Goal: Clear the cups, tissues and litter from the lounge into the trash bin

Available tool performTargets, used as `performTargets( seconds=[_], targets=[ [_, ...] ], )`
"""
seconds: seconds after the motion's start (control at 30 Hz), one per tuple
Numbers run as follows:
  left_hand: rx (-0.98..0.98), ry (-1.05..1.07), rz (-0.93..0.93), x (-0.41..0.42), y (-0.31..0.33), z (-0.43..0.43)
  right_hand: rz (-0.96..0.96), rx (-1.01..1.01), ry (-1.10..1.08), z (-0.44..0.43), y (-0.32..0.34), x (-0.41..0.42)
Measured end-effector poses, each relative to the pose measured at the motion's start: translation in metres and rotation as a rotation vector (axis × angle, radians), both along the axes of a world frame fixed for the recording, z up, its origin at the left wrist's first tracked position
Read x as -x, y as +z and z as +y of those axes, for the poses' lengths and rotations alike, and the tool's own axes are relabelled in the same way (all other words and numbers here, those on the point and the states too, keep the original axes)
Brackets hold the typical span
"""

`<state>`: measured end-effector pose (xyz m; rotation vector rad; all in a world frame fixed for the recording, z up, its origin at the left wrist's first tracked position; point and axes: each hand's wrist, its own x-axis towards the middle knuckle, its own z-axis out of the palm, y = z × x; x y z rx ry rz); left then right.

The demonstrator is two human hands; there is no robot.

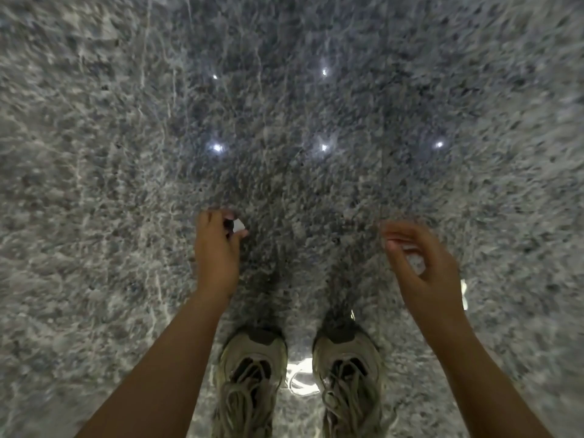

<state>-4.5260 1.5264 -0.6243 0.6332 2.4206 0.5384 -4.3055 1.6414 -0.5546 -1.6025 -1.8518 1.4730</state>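
I look straight down at a polished grey stone floor. My left hand (216, 245) is held out over the floor, its fingers curled round a small white scrap of litter (238, 226) with something dark beside it. My right hand (417, 263) hangs to the right with fingers bent, and a small crumpled white piece (414, 260), perhaps tissue, lies in its palm under the curled fingers. The frame is blurred, so what each scrap is made of is unclear. No cup and no trash bin are in view.
My two pale laced sneakers (252, 374) (347, 374) stand side by side at the bottom centre. The speckled glossy floor (126, 153) fills the frame and mirrors several ceiling lights (217, 147). Bright reflections lie between the shoes.
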Motion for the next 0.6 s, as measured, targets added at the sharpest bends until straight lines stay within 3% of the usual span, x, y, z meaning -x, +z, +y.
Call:
performTargets(
  seconds=[0.27, 0.43, 0.53, 0.6],
  targets=[
    [-0.001, 0.064, 0.027, -0.012, 0.002, 0.000, -0.080, -0.059, -0.046, -0.006, -0.006, -0.017],
    [-0.072, 0.011, -0.099, -0.044, 0.048, 0.017, -0.386, -0.079, -0.045, -0.013, -0.007, -0.066],
    [-0.110, -0.009, -0.175, -0.067, 0.068, 0.027, -0.698, 0.077, 0.156, -0.021, -0.017, -0.089],
    [-0.132, -0.003, -0.228, -0.079, 0.074, 0.032, -0.776, 0.185, 0.213, -0.027, -0.027, -0.095]
  ],
)
